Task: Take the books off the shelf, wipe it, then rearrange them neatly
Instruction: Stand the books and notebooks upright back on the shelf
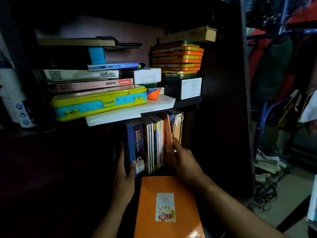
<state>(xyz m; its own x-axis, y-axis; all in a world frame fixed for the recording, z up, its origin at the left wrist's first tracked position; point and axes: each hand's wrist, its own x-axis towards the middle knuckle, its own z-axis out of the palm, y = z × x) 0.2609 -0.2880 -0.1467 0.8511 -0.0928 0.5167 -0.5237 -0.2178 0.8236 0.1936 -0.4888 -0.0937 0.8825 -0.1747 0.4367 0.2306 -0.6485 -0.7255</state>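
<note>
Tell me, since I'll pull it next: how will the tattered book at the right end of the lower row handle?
The tattered book probably sheds bits: its spine looks torn and flaking. It likely flexes, since it looks thin like its neighbours. The right hand rests against the orange book beside it, so freeing it may tilt that row.

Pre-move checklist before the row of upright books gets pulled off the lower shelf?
1. Left hand on the row's left end, thumb on the blue book: ok.
2. Right hand on the row's right side, against the orange book: ok.
3. Whole row bracketed: not ok, worn books stand outside the right hand.
4. Path clear: not ok, orange notebook lies in front.
5. Shelf floor condition: cannot tell.
</note>
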